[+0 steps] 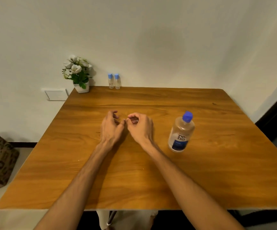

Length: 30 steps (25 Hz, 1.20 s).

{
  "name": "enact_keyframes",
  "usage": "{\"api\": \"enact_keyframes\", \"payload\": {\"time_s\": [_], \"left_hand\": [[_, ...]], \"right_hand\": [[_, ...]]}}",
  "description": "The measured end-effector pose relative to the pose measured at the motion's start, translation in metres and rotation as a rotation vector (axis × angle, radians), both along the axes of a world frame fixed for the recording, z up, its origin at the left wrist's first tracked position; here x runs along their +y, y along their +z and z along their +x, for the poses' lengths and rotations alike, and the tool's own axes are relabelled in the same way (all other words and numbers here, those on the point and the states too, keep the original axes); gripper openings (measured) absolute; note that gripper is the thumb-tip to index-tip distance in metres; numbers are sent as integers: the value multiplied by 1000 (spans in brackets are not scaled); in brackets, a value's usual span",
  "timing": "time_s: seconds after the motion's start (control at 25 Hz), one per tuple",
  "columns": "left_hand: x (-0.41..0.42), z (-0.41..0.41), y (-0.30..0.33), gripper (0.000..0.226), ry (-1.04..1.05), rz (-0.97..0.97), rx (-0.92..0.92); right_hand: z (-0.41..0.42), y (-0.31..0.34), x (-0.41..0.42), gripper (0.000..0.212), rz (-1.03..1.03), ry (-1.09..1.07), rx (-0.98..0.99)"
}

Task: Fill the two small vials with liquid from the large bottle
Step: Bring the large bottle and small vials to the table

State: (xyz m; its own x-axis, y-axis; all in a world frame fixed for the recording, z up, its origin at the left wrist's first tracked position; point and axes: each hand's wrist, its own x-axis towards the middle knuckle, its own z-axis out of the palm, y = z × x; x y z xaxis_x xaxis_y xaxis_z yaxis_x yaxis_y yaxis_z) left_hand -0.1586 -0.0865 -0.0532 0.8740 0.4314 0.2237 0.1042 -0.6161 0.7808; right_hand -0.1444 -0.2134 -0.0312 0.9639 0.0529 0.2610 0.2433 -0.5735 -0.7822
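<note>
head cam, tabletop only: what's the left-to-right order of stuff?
flower pot → left vial → right vial → large bottle. Both hands rest empty mid-table, between the vials and the bottle.

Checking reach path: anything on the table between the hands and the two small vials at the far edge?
Nothing: in the head view only bare wooden table separates both empty hands, left and right, from the two clear blue-capped vials.
</note>
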Motion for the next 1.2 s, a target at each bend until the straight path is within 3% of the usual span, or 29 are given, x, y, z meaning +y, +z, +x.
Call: {"api": "enact_keyframes", "payload": {"time_s": [0.36,0.44,0.52,0.72,0.96,1.2], "left_hand": [[33,75,18,40,29,33,16],[82,171,-15,45,68,45,34],[86,192,3,44,69,45,13],[95,226,-6,33,68,16,-34],[72,174,-8,29,36,-27,-47],[21,29,-1,28,-43,-90,-27]], "right_hand": [[93,10,36,27,10,-123,66],[187,-17,103,32,-30,-128,75],[206,-2,105,39,-38,-135,74],[230,-23,115,33,-14,-128,69],[188,-20,89,26,37,-156,117],[39,-8,23,19,109,-152,150]]}}
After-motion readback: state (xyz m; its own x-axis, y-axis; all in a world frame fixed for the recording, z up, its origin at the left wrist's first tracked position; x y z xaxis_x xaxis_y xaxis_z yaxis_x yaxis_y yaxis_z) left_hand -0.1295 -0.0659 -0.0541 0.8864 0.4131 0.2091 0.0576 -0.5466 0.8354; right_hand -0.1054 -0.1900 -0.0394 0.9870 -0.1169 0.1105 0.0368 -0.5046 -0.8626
